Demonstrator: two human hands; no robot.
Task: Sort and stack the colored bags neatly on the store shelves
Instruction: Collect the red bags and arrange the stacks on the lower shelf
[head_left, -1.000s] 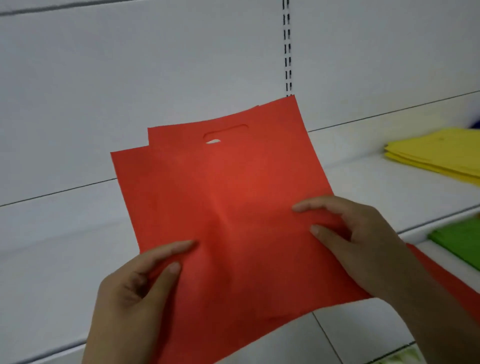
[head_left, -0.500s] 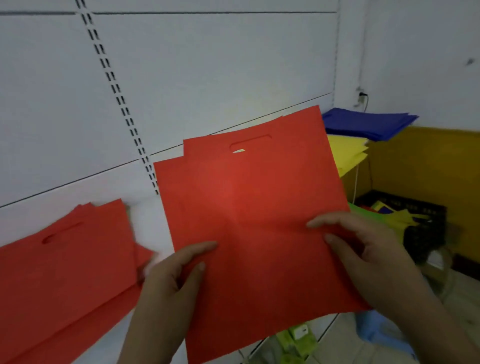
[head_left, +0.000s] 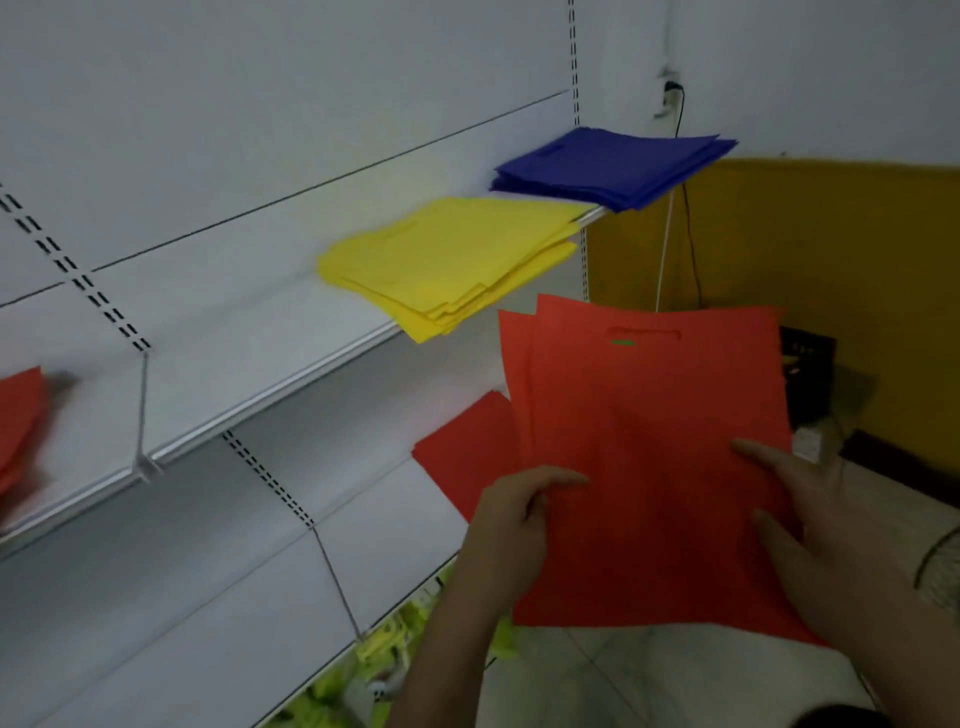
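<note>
I hold a small sheaf of flat red bags (head_left: 654, 457) upright in front of me, their cut-out handle at the top. My left hand (head_left: 511, 525) grips their left edge, fingers curled over the front. My right hand (head_left: 810, 525) holds the right side, fingers spread on the front face. Another red bag (head_left: 462, 457) lies on the lower shelf behind them. On the upper shelf (head_left: 249, 364) sit a yellow stack (head_left: 452, 260) and, further right, a blue stack (head_left: 608, 169). More red bags (head_left: 18, 415) lie blurred at the far left.
White shelving with slotted uprights fills the left. Yellow-green items (head_left: 384, 654) show below the lower shelf. A yellow-orange wall panel (head_left: 831, 244), a black crate (head_left: 808, 374) and tiled floor (head_left: 649, 670) are at the right.
My view has swung right and down. The red bags stay in both hands and now hang lower, in front of the lower shelf; the yellow and blue stacks have come fully into view.
</note>
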